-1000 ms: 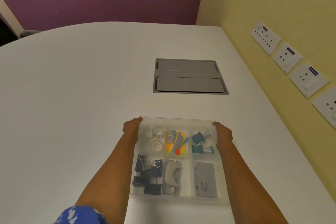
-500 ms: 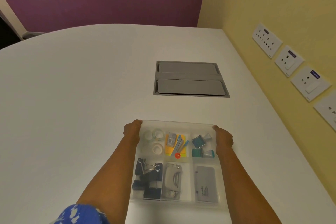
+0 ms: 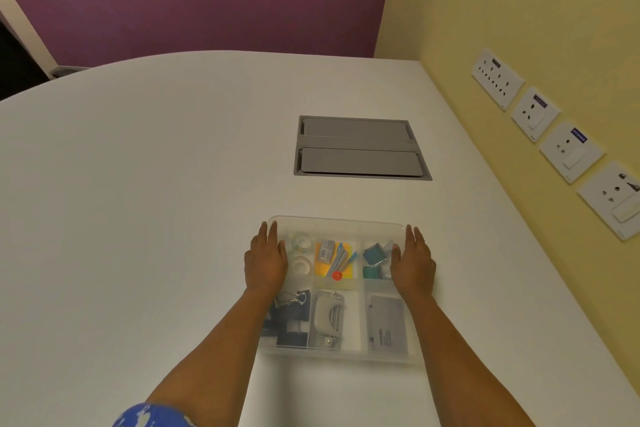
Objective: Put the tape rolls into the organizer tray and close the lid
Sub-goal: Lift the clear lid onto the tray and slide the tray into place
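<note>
A clear plastic organizer tray sits on the white table in front of me, with a translucent lid lying over it. Two clear tape rolls show through the lid in the far left compartment. My left hand lies flat, fingers straight, on the tray's left edge. My right hand lies flat the same way on the right edge. Neither hand grips anything.
Other compartments hold binder clips, a hole punch, sticky notes with pens, teal clips and a grey case. A grey cable hatch is set into the table beyond. Wall sockets line the yellow wall at right.
Both hands were curled around the tray's far corners; now they are opened out flat on the left and right edges of the lid, slightly nearer me.
</note>
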Demonstrator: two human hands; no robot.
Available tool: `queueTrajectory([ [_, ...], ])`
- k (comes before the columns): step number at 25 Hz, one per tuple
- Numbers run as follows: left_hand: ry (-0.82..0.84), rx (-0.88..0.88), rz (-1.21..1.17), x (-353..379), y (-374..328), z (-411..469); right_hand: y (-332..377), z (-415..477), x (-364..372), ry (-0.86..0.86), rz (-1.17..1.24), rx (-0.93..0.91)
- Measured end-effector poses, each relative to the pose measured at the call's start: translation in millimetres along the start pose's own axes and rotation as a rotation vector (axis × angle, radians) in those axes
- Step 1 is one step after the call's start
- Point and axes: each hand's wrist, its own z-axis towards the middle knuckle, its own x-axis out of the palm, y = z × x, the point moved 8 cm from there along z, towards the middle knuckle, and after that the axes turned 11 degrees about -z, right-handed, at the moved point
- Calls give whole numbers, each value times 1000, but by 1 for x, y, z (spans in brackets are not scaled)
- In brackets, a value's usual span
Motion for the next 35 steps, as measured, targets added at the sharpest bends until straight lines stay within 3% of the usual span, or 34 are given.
queueTrajectory([
  [4, 29, 44, 44, 0, 3, -27, 0, -27, 6, 28, -133, -110],
  [13, 26, 72, 168, -6, 13, -72, -11, -79, 2, 7, -201, -86],
  [35, -19, 86, 211, -2, 18, -79, -13, -92, 0, -2, -162, -80],
])
